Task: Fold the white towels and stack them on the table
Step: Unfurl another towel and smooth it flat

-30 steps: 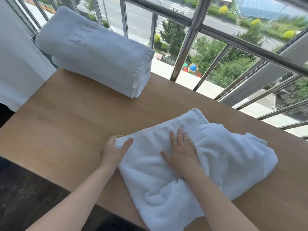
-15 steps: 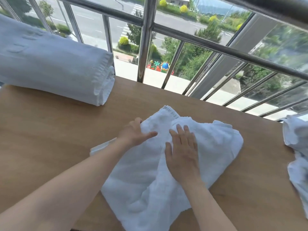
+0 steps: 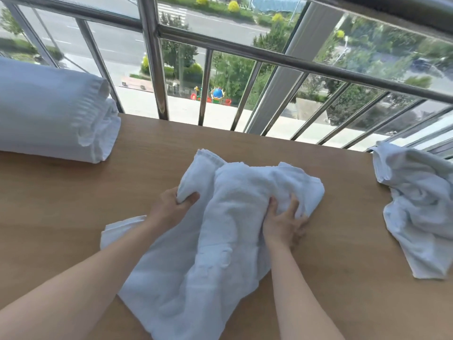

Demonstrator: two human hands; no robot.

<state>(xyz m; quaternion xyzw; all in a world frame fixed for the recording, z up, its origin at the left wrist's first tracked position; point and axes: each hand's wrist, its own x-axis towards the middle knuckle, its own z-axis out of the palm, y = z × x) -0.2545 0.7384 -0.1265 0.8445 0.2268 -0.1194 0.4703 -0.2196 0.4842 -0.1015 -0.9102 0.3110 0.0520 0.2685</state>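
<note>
A crumpled white towel (image 3: 220, 241) lies in the middle of the wooden table (image 3: 61, 204), reaching from its far half to the near edge. My left hand (image 3: 171, 207) grips a bunched fold on the towel's left side, thumb over the cloth. My right hand (image 3: 284, 222) grips a bunch of the cloth on its right side, fingers dug into the fabric. A stack of folded white towels (image 3: 49, 114) rests at the far left of the table. Another loose white towel (image 3: 421, 207) lies crumpled at the right edge.
A steel railing (image 3: 157, 69) with vertical bars runs just behind the table's far edge, with a street and trees far below. Bare wood shows between the middle towel and both other towels.
My left hand moved from the towel's left corner onto its upper part and now grips a fold. My right hand went from lying flat to gripping the cloth farther right. The view swung right.
</note>
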